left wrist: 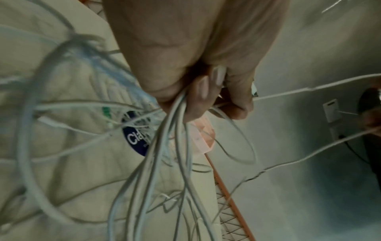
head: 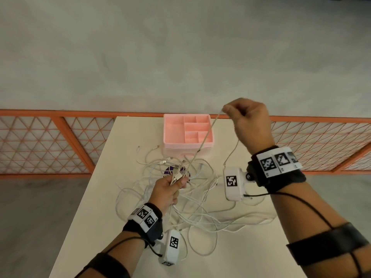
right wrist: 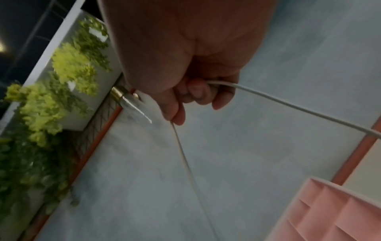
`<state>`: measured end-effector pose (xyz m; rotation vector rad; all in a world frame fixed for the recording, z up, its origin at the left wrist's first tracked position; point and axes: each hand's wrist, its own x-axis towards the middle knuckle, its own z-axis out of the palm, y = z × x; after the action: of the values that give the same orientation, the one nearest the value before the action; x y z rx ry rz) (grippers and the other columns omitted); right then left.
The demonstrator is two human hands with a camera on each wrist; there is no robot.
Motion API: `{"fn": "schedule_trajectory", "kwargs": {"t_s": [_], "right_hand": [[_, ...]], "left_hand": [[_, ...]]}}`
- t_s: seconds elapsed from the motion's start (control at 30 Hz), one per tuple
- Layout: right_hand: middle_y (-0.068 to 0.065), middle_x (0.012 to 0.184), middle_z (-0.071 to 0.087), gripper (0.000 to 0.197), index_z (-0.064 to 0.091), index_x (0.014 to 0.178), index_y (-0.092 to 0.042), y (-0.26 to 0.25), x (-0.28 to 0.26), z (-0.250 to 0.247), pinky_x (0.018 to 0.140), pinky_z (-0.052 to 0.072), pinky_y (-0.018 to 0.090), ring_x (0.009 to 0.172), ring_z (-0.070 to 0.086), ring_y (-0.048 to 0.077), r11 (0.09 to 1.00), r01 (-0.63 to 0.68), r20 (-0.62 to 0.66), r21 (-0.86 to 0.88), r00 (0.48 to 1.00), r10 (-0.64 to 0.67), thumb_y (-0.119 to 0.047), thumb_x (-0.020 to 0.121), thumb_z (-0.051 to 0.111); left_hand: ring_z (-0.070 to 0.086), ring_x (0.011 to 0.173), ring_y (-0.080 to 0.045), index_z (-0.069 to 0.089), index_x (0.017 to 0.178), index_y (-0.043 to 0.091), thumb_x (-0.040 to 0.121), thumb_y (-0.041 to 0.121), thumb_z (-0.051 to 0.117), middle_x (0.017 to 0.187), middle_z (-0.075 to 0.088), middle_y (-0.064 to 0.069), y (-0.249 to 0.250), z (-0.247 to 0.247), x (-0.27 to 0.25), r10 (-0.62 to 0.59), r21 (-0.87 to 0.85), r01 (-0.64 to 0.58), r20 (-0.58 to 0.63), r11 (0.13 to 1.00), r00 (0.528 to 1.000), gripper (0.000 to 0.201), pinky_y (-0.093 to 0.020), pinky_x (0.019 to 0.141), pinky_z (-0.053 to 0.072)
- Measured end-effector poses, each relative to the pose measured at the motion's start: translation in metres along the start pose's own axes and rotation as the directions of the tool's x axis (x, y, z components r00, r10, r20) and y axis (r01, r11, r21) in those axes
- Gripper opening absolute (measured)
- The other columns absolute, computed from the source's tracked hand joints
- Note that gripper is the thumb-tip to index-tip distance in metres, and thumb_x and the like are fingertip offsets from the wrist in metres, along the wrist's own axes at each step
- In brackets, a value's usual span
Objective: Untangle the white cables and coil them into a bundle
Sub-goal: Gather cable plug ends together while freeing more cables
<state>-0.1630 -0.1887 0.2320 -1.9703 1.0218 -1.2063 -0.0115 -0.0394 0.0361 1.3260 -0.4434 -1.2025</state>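
**A:** How far is the work with the white cables (head: 192, 207), in your opinion?

**B:** I think it is in the early part. Most of them lie in a loose tangle on the white table (head: 96, 197), around the middle of it. I see no finished coil anywhere.

**A:** And the hands?

**B:** The left hand (head: 168, 191) is curled around several strands with plug ends, low over the tangle. In the left wrist view the strands hang down from the fist in a bunch. The right hand (head: 251, 121) is raised at about 1 o'clock from the left one, and its fingers pinch one strand (head: 206, 137), which runs straight down to the left hand. A second length falls from the right hand toward the table.

**A:** So one cable is coming out?

**B:** It seems so, but I cannot tell whether it is fully free. It looks twisted with another strand near the pile.

**A:** What stays to do?

**B:** Nearly everything: separate the rest, then coil. The pink tray (head: 170, 141) at 12 o'clock holds no cable.
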Motion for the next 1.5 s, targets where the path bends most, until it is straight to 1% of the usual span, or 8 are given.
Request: {"fn": "schedule_trajectory", "kwargs": {"t_s": [0.3, 0.4, 0.47, 0.57, 0.67, 0.8, 1.13, 1.5], "right_hand": [[0.015, 0.072, 0.067, 0.020, 0.070, 0.080, -0.006, 0.043, 0.014, -0.044, 0.059, 0.046, 0.028, 0.059, 0.053, 0.018, 0.986, -0.162, -0.301, -0.042, 0.943, 0.142, -0.023, 0.087, 0.063], [0.019, 0.078, 0.069, 0.019, 0.070, 0.080, 0.000, 0.075, -0.003, -0.040, 0.058, 0.046, 0.026, 0.067, 0.061, 0.028, 0.881, -0.272, -0.078, -0.387, 0.962, 0.263, -0.013, 0.085, 0.057], [0.018, 0.110, 0.069, 0.027, 0.071, 0.106, -0.001, 0.092, -0.018, -0.028, 0.080, 0.053, 0.033, 0.097, 0.065, 0.031, 0.781, -0.272, 0.033, -0.562, 0.936, 0.350, -0.008, 0.085, 0.055], [0.012, 0.136, 0.052, 0.045, 0.055, 0.134, -0.007, 0.090, -0.042, 0.002, 0.103, 0.042, 0.037, 0.123, 0.051, 0.030, 0.831, -0.043, 0.219, -0.555, 0.956, 0.195, -0.013, 0.089, 0.060], [0.002, 0.131, 0.059, 0.038, 0.059, 0.130, -0.014, 0.072, -0.065, 0.040, 0.103, 0.040, 0.031, 0.119, 0.054, 0.019, 0.901, 0.217, 0.537, -0.376, 0.843, 0.021, -0.028, 0.095, 0.059], [0.004, 0.095, 0.070, 0.023, 0.070, 0.100, -0.011, 0.065, -0.080, 0.078, 0.080, 0.049, 0.033, 0.085, 0.061, 0.018, 0.911, 0.226, 0.714, -0.345, 0.693, 0.098, -0.029, 0.097, 0.056], [-0.009, 0.062, 0.056, 0.013, 0.069, 0.083, -0.008, -0.007, -0.023, 0.060, 0.052, 0.034, 0.011, 0.051, 0.047, -0.002, 1.000, -0.031, 0.267, 0.000, 0.963, 0.030, -0.015, 0.092, 0.063], [-0.004, 0.072, 0.064, 0.013, 0.067, 0.078, -0.020, -0.002, 0.027, -0.004, 0.067, 0.049, 0.032, 0.065, 0.054, 0.012, 0.976, -0.025, -0.228, 0.214, 0.971, 0.075, -0.017, 0.086, 0.058]], "left_hand": [[0.028, 0.040, -0.006, 0.069, 0.090, 0.005, 0.088, 0.015, 0.073, 0.074, 0.067, -0.005, -0.004, -0.020, 0.007, -0.036, -0.102, 0.020, -0.156, 0.995, 0.987, 0.012, -0.017, 0.038, 0.022], [0.029, 0.041, -0.007, 0.070, 0.092, 0.002, 0.089, 0.014, 0.072, 0.076, 0.067, -0.009, 0.003, -0.018, 0.010, 0.021, -0.060, -0.030, -0.155, 0.998, 0.988, 0.013, -0.018, 0.039, 0.022], [0.029, 0.042, -0.008, 0.071, 0.083, 0.006, 0.089, 0.015, 0.073, 0.075, 0.066, -0.011, 0.008, -0.014, 0.011, 0.064, 0.015, -0.063, -0.138, 0.998, 0.988, 0.012, -0.019, 0.040, 0.023], [0.029, 0.041, -0.010, 0.071, 0.076, 0.010, 0.088, 0.019, 0.075, 0.073, 0.067, -0.013, 0.011, -0.008, 0.013, 0.122, 0.098, -0.110, -0.122, 0.989, 0.985, 0.016, -0.019, 0.041, 0.023], [0.028, 0.041, -0.010, 0.072, 0.075, 0.013, 0.089, 0.019, 0.074, 0.068, 0.066, -0.010, 0.011, -0.003, 0.013, 0.151, 0.142, -0.137, -0.091, 0.980, 0.984, 0.015, -0.019, 0.042, 0.024], [0.030, 0.040, -0.008, 0.071, 0.078, 0.012, 0.091, 0.017, 0.071, 0.056, 0.058, 0.002, 0.012, -0.002, 0.008, 0.151, 0.121, -0.142, -0.071, 0.982, 0.986, 0.014, -0.020, 0.042, 0.026], [0.029, 0.044, -0.012, 0.074, 0.084, 0.011, 0.084, 0.021, 0.079, 0.075, 0.066, -0.014, -0.017, -0.029, 0.014, 0.065, 0.145, -0.036, -0.196, 0.989, 0.978, 0.012, -0.020, 0.040, 0.025], [0.025, 0.047, -0.014, 0.074, 0.084, 0.014, 0.084, 0.020, 0.079, 0.050, 0.039, 0.007, -0.017, -0.032, 0.024, 0.093, 0.187, -0.056, -0.198, 0.981, 0.976, 0.008, -0.020, 0.043, 0.022]]}}
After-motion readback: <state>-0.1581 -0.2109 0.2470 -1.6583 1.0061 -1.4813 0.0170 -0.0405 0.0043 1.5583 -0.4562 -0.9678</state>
